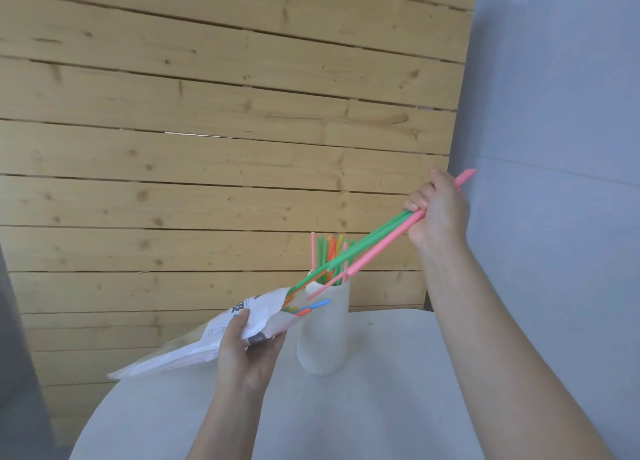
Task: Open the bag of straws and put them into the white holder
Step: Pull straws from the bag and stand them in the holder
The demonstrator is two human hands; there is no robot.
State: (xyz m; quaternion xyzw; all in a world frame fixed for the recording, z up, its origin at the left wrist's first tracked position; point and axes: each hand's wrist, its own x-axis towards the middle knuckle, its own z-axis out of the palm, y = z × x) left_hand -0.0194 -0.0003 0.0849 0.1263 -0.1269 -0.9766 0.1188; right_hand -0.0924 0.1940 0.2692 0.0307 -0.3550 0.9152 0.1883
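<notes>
My left hand [246,350] grips a white printed straw bag [204,338], held tilted above the table with its open mouth up and to the right. Several coloured straw ends [306,309] poke out of that mouth. My right hand [438,213] is closed on a few long green and pink straws [374,248], raised up to the right; their lower ends reach the bag's mouth. Behind them stands the white ribbed holder [325,335] on the table, with several green, orange, yellow and pink straws [329,251] upright inside it.
A round white table [381,407] carries the holder near its far side. A wooden plank wall [225,130] rises behind it, and a grey-blue wall [554,113] stands at the right. A dark vertical edge runs down the far left.
</notes>
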